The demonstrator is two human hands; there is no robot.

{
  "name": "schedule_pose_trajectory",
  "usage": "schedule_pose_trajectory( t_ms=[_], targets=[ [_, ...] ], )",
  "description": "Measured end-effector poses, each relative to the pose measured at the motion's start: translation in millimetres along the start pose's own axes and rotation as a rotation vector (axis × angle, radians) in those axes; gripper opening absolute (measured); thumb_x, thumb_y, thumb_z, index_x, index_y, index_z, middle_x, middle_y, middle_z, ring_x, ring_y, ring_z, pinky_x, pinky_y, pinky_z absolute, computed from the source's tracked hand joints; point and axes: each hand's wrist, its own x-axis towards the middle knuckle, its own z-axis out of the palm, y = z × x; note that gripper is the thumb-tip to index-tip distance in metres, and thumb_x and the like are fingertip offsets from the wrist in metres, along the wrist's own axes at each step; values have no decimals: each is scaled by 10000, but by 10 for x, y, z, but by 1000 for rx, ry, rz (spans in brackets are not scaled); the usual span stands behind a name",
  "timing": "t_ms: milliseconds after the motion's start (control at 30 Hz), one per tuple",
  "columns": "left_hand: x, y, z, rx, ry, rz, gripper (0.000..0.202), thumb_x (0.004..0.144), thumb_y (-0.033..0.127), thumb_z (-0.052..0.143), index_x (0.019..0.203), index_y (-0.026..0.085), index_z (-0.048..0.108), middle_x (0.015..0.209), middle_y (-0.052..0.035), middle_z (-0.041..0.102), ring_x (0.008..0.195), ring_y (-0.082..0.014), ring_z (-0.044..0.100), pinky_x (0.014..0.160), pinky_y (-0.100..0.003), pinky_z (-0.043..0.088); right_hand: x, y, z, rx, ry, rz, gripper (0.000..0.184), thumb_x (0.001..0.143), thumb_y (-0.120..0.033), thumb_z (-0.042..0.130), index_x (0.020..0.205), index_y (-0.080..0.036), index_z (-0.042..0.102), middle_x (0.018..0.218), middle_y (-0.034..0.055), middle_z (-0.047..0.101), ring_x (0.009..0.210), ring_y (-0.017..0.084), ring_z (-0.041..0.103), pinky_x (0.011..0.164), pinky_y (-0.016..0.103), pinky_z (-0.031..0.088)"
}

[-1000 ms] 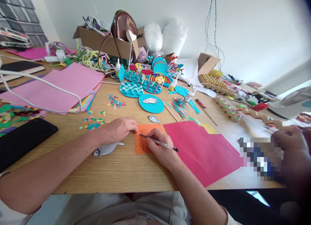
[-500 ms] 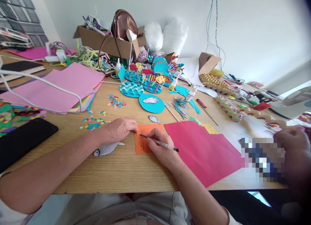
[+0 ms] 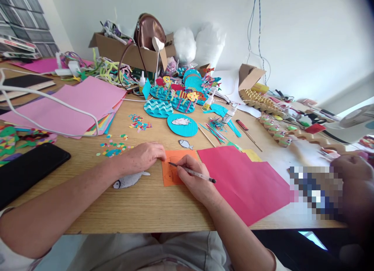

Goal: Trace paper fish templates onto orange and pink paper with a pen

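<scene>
My right hand [image 3: 194, 181] grips a pen [image 3: 204, 176], its tip resting on a small orange paper [image 3: 167, 176] with dark drawn outlines. Part of that sheet is hidden under the hand. At the paper's upper left corner, my left hand [image 3: 144, 157] has its fingers curled and pressed against the edge, holding it against the table. A grey fish cutout [image 3: 128, 181] lies partly beneath my left wrist. Beyond the orange paper is a smaller fish cutout [image 3: 185, 144]. A large red sheet [image 3: 242, 181] lies just right of my right hand.
Confetti dots [image 3: 113, 148], a black phone [image 3: 32, 171] and pink sheets [image 3: 64, 103] lie left. Behind are a blue oval [image 3: 189, 130] with a fish on it, glue bottles [image 3: 230, 114] and a cardboard box [image 3: 117, 46]. Another person's hand [image 3: 353, 173] is at right.
The pen tip has shifted very slightly on the orange paper. Both hands otherwise stay in nearly the same place.
</scene>
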Motion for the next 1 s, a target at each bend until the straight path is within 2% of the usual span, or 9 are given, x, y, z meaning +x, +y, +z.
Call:
schedule_pose_trajectory(
  t_ms=[1000],
  targets=[
    [3,29,-21,21,11,-4,391,718,-40,355,876,153,656,935,-34,636,906,-150,566,818,-243,415,0,3,-2,-15,3,-1,67,700,-154,461,669,-205,490,523,-67,462,477,90,403,462,194,293]
  ],
)
